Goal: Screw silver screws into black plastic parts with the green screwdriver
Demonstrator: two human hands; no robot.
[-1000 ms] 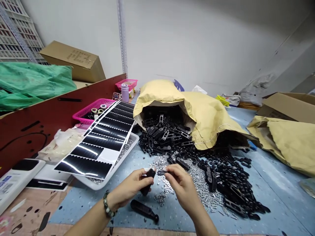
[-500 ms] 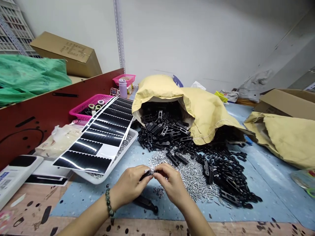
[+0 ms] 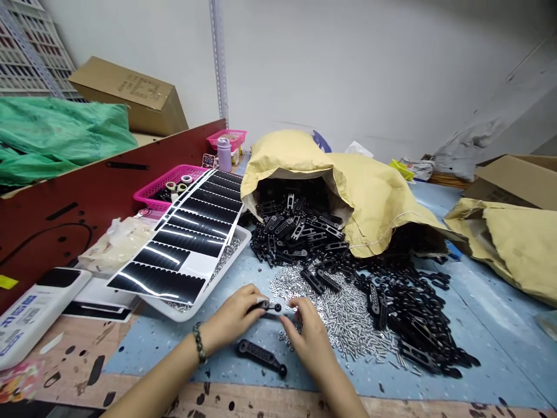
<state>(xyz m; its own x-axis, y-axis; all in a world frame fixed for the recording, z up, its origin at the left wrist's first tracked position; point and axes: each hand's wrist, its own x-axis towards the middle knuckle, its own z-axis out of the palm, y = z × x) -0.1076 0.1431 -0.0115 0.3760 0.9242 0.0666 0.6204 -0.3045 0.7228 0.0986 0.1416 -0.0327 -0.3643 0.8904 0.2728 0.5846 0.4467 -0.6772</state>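
My left hand (image 3: 237, 316) pinches a small black plastic arm with a ball end (image 3: 270, 307), which points toward the right. Just right of it, my right hand (image 3: 308, 331) has thumb and forefinger parted, with nothing visible between them. Below the hands, a longer black arm with a round ball end (image 3: 261, 356) lies on the blue mat. Behind my right hand spreads a heap of silver screws (image 3: 348, 316), with small nuts (image 3: 285, 281) along its left side. A pile of loose black parts (image 3: 422, 319) lies to the right.
Yellow paper sacks (image 3: 289, 148) spill black plastic pieces at the back. Sheets of black stickers (image 3: 191, 232) rest across a white tray (image 3: 238, 249) of small metal parts. A pink basket (image 3: 148, 194) holds scissors and tape. Another yellow sack (image 3: 522, 238) lies far right.
My right hand has drawn away from the part in my left hand, and its fingers have parted. The part's ball end now shows. The view has shifted slightly left.
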